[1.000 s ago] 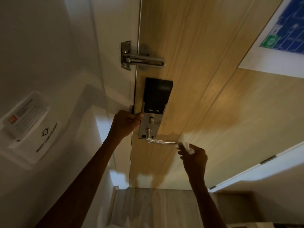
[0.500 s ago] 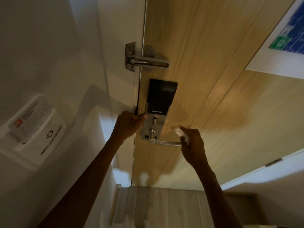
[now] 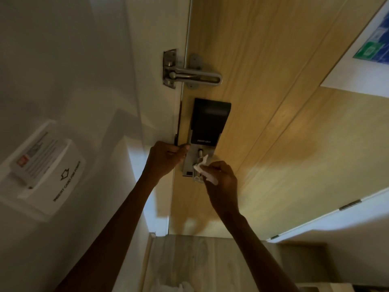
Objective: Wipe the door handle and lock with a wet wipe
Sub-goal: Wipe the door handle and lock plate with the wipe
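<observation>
A black and silver smart lock [image 3: 210, 121] is mounted on the wooden door [image 3: 273, 102] near its left edge. My right hand [image 3: 221, 182] holds a white wet wipe [image 3: 203, 167] pressed over the base of the metal door handle [image 3: 196, 179], which is mostly hidden under the wipe and hand. My left hand [image 3: 166, 159] grips the door's edge just left of the lock plate, thumb resting against the plate.
A metal swing-bar door guard [image 3: 189, 75] sits above the lock. A white key-card power holder [image 3: 48, 167] hangs on the left wall. A posted notice [image 3: 370, 51] is on the door's upper right. Something white [image 3: 181, 286] lies low by the floor.
My right hand has slid the wipe leftward along the handle from its free end to its base at the lock plate. My left hand has stayed on the door edge.
</observation>
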A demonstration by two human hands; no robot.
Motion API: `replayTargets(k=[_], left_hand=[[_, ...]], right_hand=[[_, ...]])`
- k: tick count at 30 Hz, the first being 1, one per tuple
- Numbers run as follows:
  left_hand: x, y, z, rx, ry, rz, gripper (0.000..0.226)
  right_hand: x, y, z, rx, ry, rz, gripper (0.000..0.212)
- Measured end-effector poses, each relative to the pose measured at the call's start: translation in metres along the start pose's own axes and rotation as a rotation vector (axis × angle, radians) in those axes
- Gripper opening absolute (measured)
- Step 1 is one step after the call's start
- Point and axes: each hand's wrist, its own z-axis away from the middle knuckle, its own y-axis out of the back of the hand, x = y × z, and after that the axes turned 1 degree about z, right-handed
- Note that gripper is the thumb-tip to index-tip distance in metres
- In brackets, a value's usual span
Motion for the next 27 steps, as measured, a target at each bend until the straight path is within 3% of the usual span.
replayTargets(k=[4,10,16,24,27], left_hand=[[0.002,0.0,0.0,-0.012,0.009,-0.012,0.035],[-0.002,0.0,-0.001,-0.01,0.045,-0.003,0.032],[-0.002,0.0,-0.001,-0.015,0.035,0.043,0.027],[-0.005,-0.001,-0.002,-0.024,-0.008,0.011,0.028],[-0.006,-0.002,-0.002,-0.018,0.013,0.025,0.03]], right_hand=[[0.0,-0.012,0.008,-0.158,0.22,0.262,0.039],[0.02,0.004,0.011,-0.185,0.302,0.411,0.052],[0.05,0.038,0.019,-0.157,0.217,0.388,0.053],[0.053,0.067,0.002,-0.161,0.009,0.354,0.02],[0.053,0.072,-0.004,-0.091,-0.115,0.167,0.014]])
